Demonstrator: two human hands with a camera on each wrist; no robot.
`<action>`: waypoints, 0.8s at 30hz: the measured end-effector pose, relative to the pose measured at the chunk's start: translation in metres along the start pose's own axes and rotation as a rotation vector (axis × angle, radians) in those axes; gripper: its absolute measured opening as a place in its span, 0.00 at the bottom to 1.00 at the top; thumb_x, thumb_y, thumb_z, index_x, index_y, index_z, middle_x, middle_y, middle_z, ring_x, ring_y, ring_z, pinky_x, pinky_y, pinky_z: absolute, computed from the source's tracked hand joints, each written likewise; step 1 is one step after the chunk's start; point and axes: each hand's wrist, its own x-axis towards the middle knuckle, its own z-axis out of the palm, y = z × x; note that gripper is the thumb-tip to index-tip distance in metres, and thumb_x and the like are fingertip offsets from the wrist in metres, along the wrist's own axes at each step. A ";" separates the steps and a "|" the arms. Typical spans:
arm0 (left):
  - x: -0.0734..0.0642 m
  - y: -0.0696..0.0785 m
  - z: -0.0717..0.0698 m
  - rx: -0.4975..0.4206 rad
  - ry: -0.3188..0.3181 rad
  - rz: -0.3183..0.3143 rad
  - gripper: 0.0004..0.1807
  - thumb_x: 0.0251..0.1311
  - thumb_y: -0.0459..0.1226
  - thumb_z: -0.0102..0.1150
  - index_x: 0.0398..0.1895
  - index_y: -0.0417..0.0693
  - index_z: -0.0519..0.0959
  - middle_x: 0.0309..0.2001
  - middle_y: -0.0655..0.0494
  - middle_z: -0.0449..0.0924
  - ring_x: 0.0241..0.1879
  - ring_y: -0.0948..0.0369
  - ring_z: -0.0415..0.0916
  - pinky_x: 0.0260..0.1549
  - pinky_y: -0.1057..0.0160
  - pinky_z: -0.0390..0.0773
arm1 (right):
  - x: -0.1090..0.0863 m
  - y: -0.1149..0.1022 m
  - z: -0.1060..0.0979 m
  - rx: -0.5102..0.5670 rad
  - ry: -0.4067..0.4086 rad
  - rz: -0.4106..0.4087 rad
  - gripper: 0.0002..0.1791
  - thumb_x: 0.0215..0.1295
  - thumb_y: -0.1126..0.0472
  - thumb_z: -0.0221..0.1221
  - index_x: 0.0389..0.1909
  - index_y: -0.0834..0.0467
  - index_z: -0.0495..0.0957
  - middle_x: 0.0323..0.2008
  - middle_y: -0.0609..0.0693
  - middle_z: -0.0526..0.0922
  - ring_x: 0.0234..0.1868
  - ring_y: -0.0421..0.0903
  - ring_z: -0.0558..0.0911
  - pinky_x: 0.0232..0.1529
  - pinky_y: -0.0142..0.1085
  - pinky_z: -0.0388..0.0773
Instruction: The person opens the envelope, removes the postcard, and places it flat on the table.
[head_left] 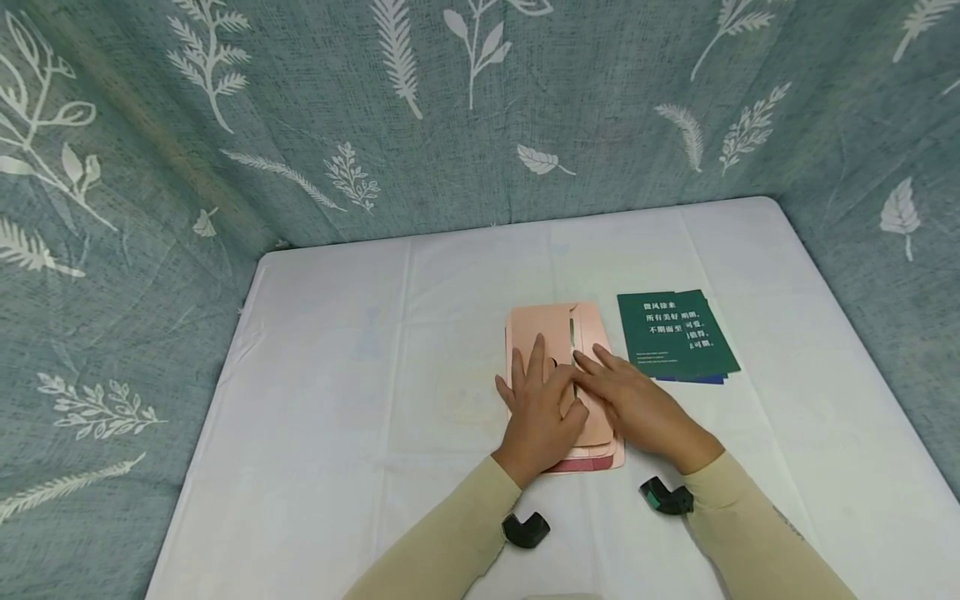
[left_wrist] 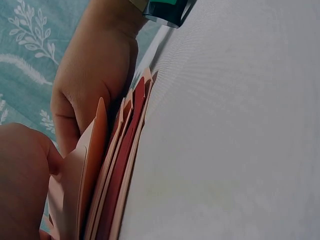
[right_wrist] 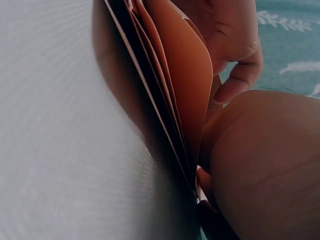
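A pale pink paper envelope (head_left: 542,323) lies on top of a stack of pink and dark red envelopes (head_left: 588,464). A narrow green strip (head_left: 572,332) shows along the gap between its flaps. My left hand (head_left: 542,421) rests on the top envelope with its fingers spread, and my right hand (head_left: 637,404) lies across its right side, fingertips close to the left hand's. In the left wrist view the layered envelope edges (left_wrist: 117,200) stand slightly apart. The right wrist view shows the raised orange-pink paper (right_wrist: 187,75) bulging open at the side. Parts of both hands' fingertips are hidden.
Several green cards (head_left: 667,337) with white writing lie overlapped to the right of the stack, a blue edge (head_left: 697,380) peeking out below. A white cloth covers the table (head_left: 322,400). A leaf-patterned blue-green curtain (head_left: 450,150) hangs around it. Each wrist carries a black camera (head_left: 527,531).
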 end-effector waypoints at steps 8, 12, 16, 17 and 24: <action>0.000 0.000 0.000 -0.006 0.000 0.000 0.18 0.66 0.40 0.52 0.57 0.55 0.83 0.87 0.41 0.45 0.83 0.29 0.34 0.63 0.12 0.36 | -0.001 -0.004 -0.004 -0.020 -0.002 0.017 0.26 0.84 0.63 0.56 0.79 0.54 0.74 0.82 0.53 0.66 0.84 0.58 0.56 0.75 0.63 0.60; 0.000 0.001 0.000 0.000 0.003 0.000 0.19 0.66 0.41 0.52 0.57 0.55 0.83 0.87 0.41 0.45 0.83 0.29 0.35 0.63 0.12 0.37 | -0.002 -0.005 -0.004 -0.019 -0.001 0.023 0.26 0.83 0.62 0.57 0.79 0.54 0.74 0.81 0.53 0.66 0.84 0.58 0.56 0.75 0.63 0.60; 0.000 0.000 0.000 -0.001 0.001 -0.005 0.19 0.65 0.41 0.52 0.56 0.54 0.83 0.87 0.41 0.45 0.83 0.29 0.35 0.63 0.12 0.36 | -0.002 -0.005 -0.004 -0.020 0.000 0.030 0.27 0.83 0.62 0.58 0.79 0.54 0.74 0.81 0.54 0.66 0.84 0.59 0.56 0.74 0.64 0.61; 0.000 0.000 0.000 -0.002 0.001 -0.006 0.19 0.65 0.41 0.52 0.56 0.55 0.83 0.87 0.41 0.45 0.83 0.29 0.35 0.63 0.12 0.36 | -0.002 -0.004 -0.004 -0.022 0.001 0.030 0.27 0.83 0.63 0.58 0.79 0.55 0.74 0.81 0.54 0.66 0.84 0.59 0.57 0.74 0.64 0.61; 0.000 0.000 0.000 -0.008 0.007 0.003 0.18 0.66 0.40 0.52 0.55 0.55 0.83 0.87 0.40 0.45 0.82 0.28 0.35 0.62 0.11 0.36 | -0.002 -0.005 -0.004 -0.042 0.003 0.031 0.26 0.83 0.61 0.58 0.78 0.55 0.75 0.81 0.54 0.66 0.84 0.59 0.58 0.74 0.64 0.63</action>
